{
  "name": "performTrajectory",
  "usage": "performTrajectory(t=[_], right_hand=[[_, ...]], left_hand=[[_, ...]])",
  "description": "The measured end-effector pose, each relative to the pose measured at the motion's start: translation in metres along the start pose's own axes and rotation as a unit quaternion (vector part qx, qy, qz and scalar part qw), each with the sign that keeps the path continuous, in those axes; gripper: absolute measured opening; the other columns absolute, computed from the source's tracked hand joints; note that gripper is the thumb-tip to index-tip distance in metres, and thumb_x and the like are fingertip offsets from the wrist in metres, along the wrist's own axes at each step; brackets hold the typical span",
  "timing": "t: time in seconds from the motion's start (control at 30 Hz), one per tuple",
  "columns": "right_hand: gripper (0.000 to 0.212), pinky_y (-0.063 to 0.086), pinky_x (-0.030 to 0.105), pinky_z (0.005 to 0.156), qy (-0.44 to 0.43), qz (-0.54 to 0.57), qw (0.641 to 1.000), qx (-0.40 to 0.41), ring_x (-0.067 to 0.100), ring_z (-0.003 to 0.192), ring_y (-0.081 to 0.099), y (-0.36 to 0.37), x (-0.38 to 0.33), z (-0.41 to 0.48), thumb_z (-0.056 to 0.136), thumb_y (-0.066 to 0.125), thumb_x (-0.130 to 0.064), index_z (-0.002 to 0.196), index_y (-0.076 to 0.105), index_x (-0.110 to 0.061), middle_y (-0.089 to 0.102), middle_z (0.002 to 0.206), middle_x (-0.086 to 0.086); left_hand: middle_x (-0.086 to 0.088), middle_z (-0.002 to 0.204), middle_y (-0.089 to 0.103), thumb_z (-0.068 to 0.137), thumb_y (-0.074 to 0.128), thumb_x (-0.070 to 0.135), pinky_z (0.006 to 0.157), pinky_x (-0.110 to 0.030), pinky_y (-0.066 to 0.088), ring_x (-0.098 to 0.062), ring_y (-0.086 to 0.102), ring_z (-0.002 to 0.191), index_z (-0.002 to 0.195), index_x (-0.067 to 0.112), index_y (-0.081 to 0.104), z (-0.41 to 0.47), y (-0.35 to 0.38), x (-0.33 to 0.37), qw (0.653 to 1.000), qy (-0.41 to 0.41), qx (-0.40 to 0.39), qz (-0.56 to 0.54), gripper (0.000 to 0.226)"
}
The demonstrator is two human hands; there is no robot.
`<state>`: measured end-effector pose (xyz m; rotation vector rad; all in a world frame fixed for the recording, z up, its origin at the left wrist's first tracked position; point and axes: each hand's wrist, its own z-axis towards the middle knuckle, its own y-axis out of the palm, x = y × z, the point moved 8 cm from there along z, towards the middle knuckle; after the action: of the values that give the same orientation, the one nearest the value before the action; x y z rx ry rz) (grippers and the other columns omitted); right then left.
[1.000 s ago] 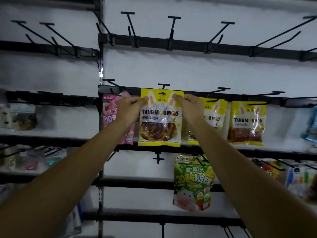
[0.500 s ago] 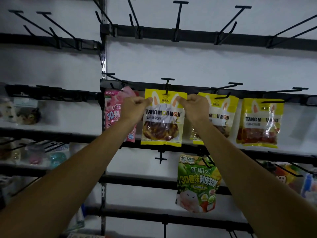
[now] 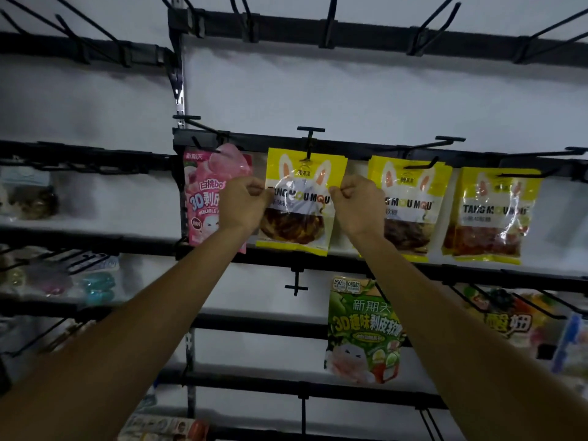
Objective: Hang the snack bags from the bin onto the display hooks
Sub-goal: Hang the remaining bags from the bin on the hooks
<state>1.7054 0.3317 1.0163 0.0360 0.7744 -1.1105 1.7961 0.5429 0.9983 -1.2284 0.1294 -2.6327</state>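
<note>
- While we are reaching up to the middle rail (image 3: 366,149), our left hand (image 3: 243,202) and right hand (image 3: 356,206) are each pinching a side edge of the yellow snack bag (image 3: 299,230), with the fingers curled tight against the thumbs.
- We are gripping both edges, we judge, so that the top strip is lying flat and taut and the hang hole is facing the hook (image 3: 309,143) squarely.
- The bag is hanging in front of the rail, its top centre meeting the hook's rod. It is looking threaded, but we cannot tell for sure that the rod is passing through the hole.
- It is sitting between the pink bag (image 3: 203,198) on our left and the nearer matching bag (image 3: 410,202) and farther matching bag (image 3: 493,214) on our right, so we are probably grouping like with like along this row.
- The green bag (image 3: 362,329) is hanging on the row below, apart from our hands.
- The bin is not showing, so we cannot tell how many bags are waiting.
- As we are judging it, the bag needs sliding back toward the rail before any release. Freeing one side early could let it twist or slip off the tip.
</note>
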Motion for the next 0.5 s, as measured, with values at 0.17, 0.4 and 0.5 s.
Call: performTrajectory(t=[0.17, 0.4, 0.5], right_hand=[[0.018, 0.051, 0.034, 0.067, 0.084, 0.034, 0.995, -0.031, 0.026, 0.074, 0.064, 0.009, 0.021, -0.025, 0.088, 0.069, -0.013, 0.078, 0.065, 0.002, 0.07, 0.08, 0.017], [0.015, 0.058, 0.042, 0.077, 0.177, 0.037, 0.968, -0.176, 0.032, 0.082, 0.068, 0.036, 0.069, -0.102, 0.089, 0.07, -0.018, 0.077, 0.062, -0.018, 0.07, 0.087, 0.014], [0.021, 0.056, 0.051, 0.089, 0.215, 0.044, 0.942, -0.255, 0.033, 0.086, 0.069, 0.05, 0.087, -0.146, 0.092, 0.064, -0.022, 0.072, 0.066, -0.024, 0.07, 0.083, 0.012]], left_hand=[[-0.006, 0.089, 0.07, 0.086, 0.072, 0.011, 0.076, -0.032, 0.056, -0.019, 0.066, 0.084, 0.093, 0.004, 0.069, -0.03, 0.0, -0.029, 0.998, -0.017, -0.032, -0.056, 0.01], [-0.002, 0.077, 0.069, 0.09, 0.067, 0.011, 0.062, -0.036, 0.055, -0.018, 0.065, 0.063, 0.087, 0.012, 0.067, -0.085, 0.011, -0.071, 0.988, -0.074, -0.13, -0.038, 0.004], [0.002, 0.086, 0.072, 0.095, 0.058, 0.022, 0.071, -0.034, 0.055, -0.016, 0.067, 0.074, 0.09, 0.025, 0.068, -0.118, 0.02, -0.087, 0.973, -0.064, -0.207, 0.079, 0.012]])
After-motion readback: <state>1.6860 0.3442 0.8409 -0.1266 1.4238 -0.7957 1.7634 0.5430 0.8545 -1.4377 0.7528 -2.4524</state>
